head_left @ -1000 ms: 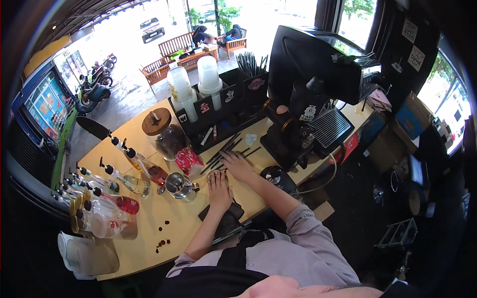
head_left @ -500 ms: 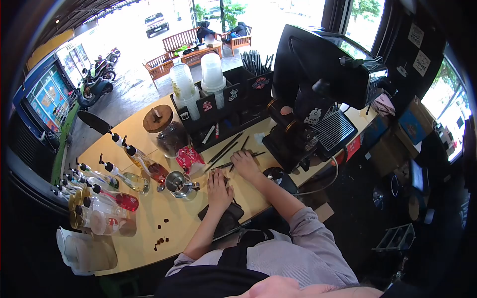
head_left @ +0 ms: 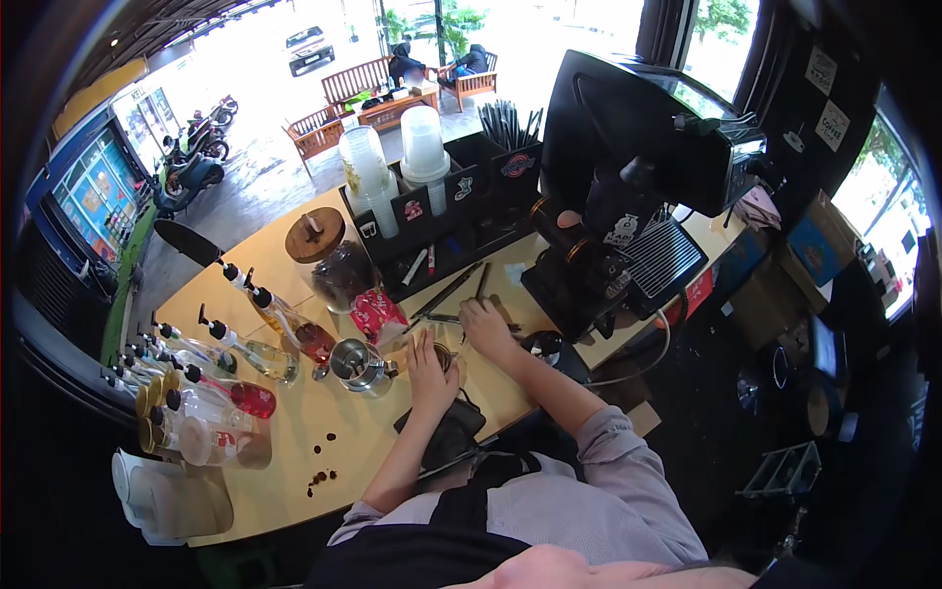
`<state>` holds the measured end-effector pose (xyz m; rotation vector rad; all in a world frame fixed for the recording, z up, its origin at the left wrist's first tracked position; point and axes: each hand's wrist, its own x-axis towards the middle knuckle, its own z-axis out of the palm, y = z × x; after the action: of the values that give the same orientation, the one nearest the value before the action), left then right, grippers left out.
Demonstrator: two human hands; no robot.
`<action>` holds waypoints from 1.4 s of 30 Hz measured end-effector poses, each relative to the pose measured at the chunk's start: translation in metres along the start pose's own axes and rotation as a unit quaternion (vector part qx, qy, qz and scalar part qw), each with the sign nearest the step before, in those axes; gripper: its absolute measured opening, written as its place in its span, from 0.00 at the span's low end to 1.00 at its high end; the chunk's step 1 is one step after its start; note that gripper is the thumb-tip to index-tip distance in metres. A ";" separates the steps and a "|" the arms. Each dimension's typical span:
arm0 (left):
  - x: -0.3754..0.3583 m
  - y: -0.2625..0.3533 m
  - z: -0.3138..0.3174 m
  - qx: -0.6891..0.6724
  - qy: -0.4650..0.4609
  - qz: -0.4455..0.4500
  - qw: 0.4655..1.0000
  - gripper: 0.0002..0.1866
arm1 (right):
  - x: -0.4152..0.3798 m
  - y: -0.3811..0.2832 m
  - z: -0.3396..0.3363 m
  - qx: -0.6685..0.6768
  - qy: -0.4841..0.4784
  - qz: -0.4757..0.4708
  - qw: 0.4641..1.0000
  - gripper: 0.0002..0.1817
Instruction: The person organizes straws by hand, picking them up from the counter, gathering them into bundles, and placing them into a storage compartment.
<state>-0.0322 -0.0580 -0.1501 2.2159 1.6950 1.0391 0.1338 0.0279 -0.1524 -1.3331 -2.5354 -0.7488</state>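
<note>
On the yellow wooden counter (head_left: pixel 294 461), which fills the middle of the view, the largest thing is the black coffee grinder (head_left: pixel 628 187) at about two o'clock from the hands, its spout turned towards the person so grounds can be taken without reaching across. At twelve o'clock stands a black organiser (head_left: pixel 461 211) that keeps supplies upright and within arm's length: two stacks of clear plastic cups (head_left: pixel 368 177) and one bundle of dark straws (head_left: pixel 505 123). At eleven o'clock is one glass jar (head_left: pixel 329 260) with a wooden lid, and just below it one red packet (head_left: pixel 378 314). At nine o'clock is a row of syrup bottles (head_left: pixel 250 348) with pump tops, at least six, though the farthest ones crowd together too closely to count; they lie tilted towards the centre. One steel milk jug (head_left: pixel 353 363) sits just left of the hands. Several black straws (head_left: pixel 451 290), about four, lie loose at one o'clock. One dark cloth (head_left: pixel 437 432) lies at six o'clock, under the left wrist. The left hand (head_left: pixel 430 368) rests flat, fingers spread, over a small round thing I cannot identify. The right hand (head_left: pixel 488 329) is loosely curled on the straws' near ends; whether it grips one I cannot tell. A few small dark spots (head_left: pixel 322 461) dot the counter at seven o'clock.
</note>
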 end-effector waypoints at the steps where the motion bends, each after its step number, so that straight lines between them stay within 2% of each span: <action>1: 0.003 0.000 -0.003 0.001 0.003 0.001 1.000 0.40 | 0.002 0.001 -0.011 0.033 0.028 0.035 0.998 0.11; 3: 0.006 0.001 -0.006 -0.098 0.044 -0.016 0.994 0.39 | 0.005 0.002 -0.029 0.066 0.055 0.069 0.994 0.11; 5: 0.007 -0.002 -0.002 -0.121 0.056 -0.026 0.991 0.38 | 0.009 0.001 -0.042 0.182 0.070 0.145 0.970 0.08; 6: 0.007 -0.002 0.000 -0.143 0.066 -0.034 0.987 0.38 | 0.010 0.002 -0.048 0.182 0.070 0.144 0.970 0.08; 7: 0.012 0.008 -0.011 -0.144 0.067 -0.036 0.987 0.38 | 0.012 0.004 -0.054 0.307 0.039 0.181 0.933 0.08; 8: 0.017 0.018 -0.025 -0.252 -0.022 -0.076 0.965 0.38 | 0.013 0.005 -0.060 0.426 0.007 0.216 0.878 0.08; 9: 0.021 0.025 -0.034 -0.355 -0.111 -0.114 0.921 0.38 | 0.015 0.005 -0.075 0.426 0.007 0.215 0.879 0.08; 11: 0.018 -0.007 0.010 -0.395 -0.128 -0.080 0.906 0.38 | 0.018 0.004 -0.105 0.587 -0.049 0.269 0.762 0.11; 12: 0.018 -0.018 0.027 -0.433 -0.145 -0.045 0.888 0.37 | 0.018 0.005 -0.107 0.586 -0.049 0.269 0.763 0.11; 13: 0.023 0.000 0.011 -0.434 -0.145 -0.044 0.888 0.37 | 0.016 0.005 -0.109 0.612 -0.047 0.279 0.738 0.11; 14: 0.027 0.019 -0.006 -0.526 -0.168 -0.058 0.832 0.34 | 0.015 0.004 -0.109 0.638 -0.045 0.288 0.713 0.11; 15: 0.030 0.034 -0.019 -0.611 -0.190 -0.071 0.765 0.31 | 0.012 0.002 -0.098 0.637 -0.044 0.289 0.713 0.11; 17: 0.027 0.038 -0.021 -0.593 -0.193 -0.079 0.778 0.29 | 0.005 -0.005 -0.068 0.701 -0.001 0.280 0.656 0.11; 18: 0.026 0.038 -0.021 -0.574 -0.195 -0.088 0.791 0.28 | 0.003 -0.008 -0.072 0.701 -0.001 0.281 0.656 0.11; 19: 0.028 0.036 -0.020 -0.574 -0.196 -0.088 0.790 0.28 | 0.002 -0.013 -0.077 0.719 -0.016 0.284 0.634 0.11; 21: 0.030 0.026 -0.017 -0.414 -0.394 -0.282 0.771 0.24 | -0.001 -0.013 -0.095 0.739 -0.059 0.297 0.602 0.12; 22: 0.028 0.024 -0.014 -0.413 -0.396 -0.283 0.770 0.24 | -0.003 -0.013 -0.086 0.739 -0.059 0.299 0.601 0.12; 24: 0.022 0.020 -0.007 -0.526 -0.361 -0.286 0.715 0.22 | -0.008 -0.015 -0.068 0.728 -0.041 0.274 0.627 0.13; 25: 0.021 0.015 -0.005 -0.526 -0.362 -0.287 0.714 0.22 | -0.009 -0.011 -0.065 0.729 -0.042 0.276 0.625 0.13; 27: 0.023 0.008 -0.010 -0.664 -0.445 -0.189 0.570 0.22 | -0.011 0.001 -0.064 0.783 -0.133 0.254 0.552 0.18; 28: 0.024 0.010 -0.015 -0.664 -0.446 -0.190 0.569 0.22 | -0.012 0.004 -0.066 0.783 -0.133 0.255 0.551 0.18; 30: 0.028 0.014 -0.028 -0.643 -0.520 -0.218 0.518 0.22 | -0.011 0.008 -0.074 0.813 -0.020 0.251 0.525 0.21; 31: 0.027 0.015 -0.028 -0.643 -0.521 -0.219 0.517 0.22 | -0.008 0.012 -0.084 0.817 -0.015 0.306 0.488 0.24; 32: 0.024 0.016 -0.027 -0.641 -0.545 -0.210 0.499 0.22 | -0.006 0.016 -0.094 0.817 -0.016 0.307 0.487 0.24; 34: 0.017 0.020 -0.022 -0.638 -0.568 -0.203 0.478 0.23 | -0.004 0.027 -0.105 0.869 0.075 0.299 0.386 0.28; 35: 0.014 0.022 -0.019 -0.637 -0.581 -0.194 0.468 0.23 | -0.003 0.031 -0.103 0.876 0.059 0.303 0.370 0.26; 39: 0.011 0.032 -0.017 -0.636 -0.599 -0.193 0.447 0.23 | -0.006 0.036 -0.092 0.883 0.002 0.243 0.402 0.23; 41: 0.014 0.033 -0.018 -0.635 -0.603 -0.200 0.438 0.22 | -0.003 0.029 -0.091 0.789 0.030 0.249 0.561 0.22; 42: 0.015 0.033 -0.018 -0.635 -0.607 -0.207 0.432 0.22 | -0.003 0.029 -0.091 0.789 0.030 0.252 0.560 0.22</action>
<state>-0.0160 -0.0609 -0.1131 0.7424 0.2629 0.0886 0.1525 -0.0071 -0.0658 -0.9385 -1.3604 1.3121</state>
